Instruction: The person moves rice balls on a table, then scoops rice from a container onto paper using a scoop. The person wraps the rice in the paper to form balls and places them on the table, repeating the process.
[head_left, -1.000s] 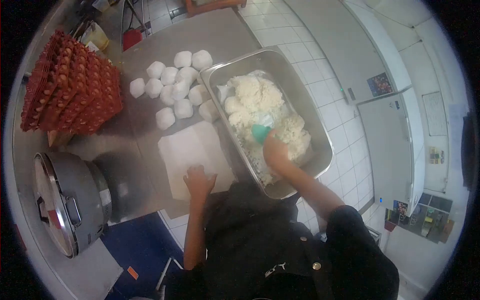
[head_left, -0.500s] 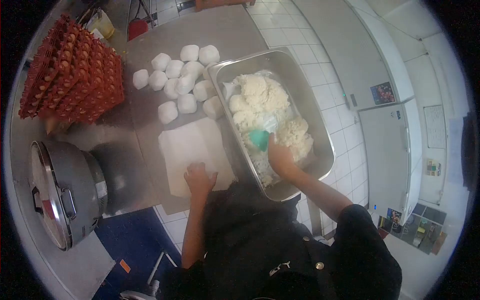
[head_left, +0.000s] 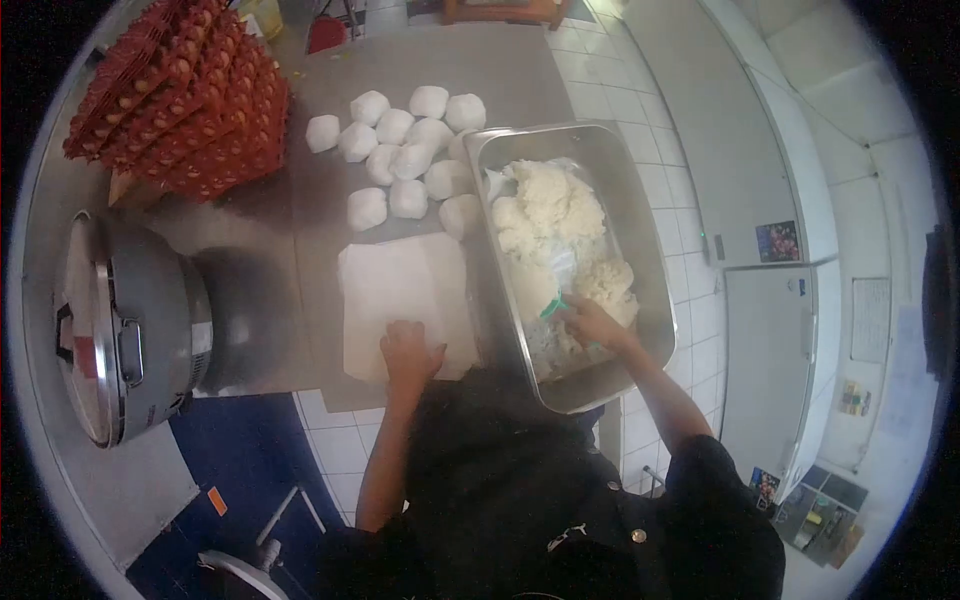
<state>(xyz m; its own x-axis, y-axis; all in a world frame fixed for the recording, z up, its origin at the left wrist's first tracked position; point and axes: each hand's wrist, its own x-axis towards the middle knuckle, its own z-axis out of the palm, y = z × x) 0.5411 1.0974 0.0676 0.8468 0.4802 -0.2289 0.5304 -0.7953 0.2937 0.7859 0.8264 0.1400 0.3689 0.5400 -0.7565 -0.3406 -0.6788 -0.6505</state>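
Observation:
My left hand [head_left: 408,352] lies flat on a stack of white paper sheets [head_left: 400,275], thumb apart from the fingers. Inside the deep metal pan [head_left: 655,225], my right hand [head_left: 592,322] grips a green rice scoop [head_left: 553,303], seen nearly edge-on with its lower part against the rice. White cooked rice [head_left: 550,205] is heaped at the far end, and a smaller mound [head_left: 607,285] sits beside my right hand. Part of the pan's bottom shows between them. Several rounded white wrapped bundles [head_left: 408,198] are grouped beyond the paper, left of the pan.
Stacked red egg trays [head_left: 190,100] stand at the far left of the metal table [head_left: 325,250]. Nearer, a large lidded grey cooker [head_left: 150,325] sits by the table's left side. To the right, beyond the tiled floor, is a tall white fridge [head_left: 765,350].
The head view has shifted, so the table things sit farther right. The green scoop has turned from broad side to nearly edge-on, lower in the pan. My left hand stays on the paper.

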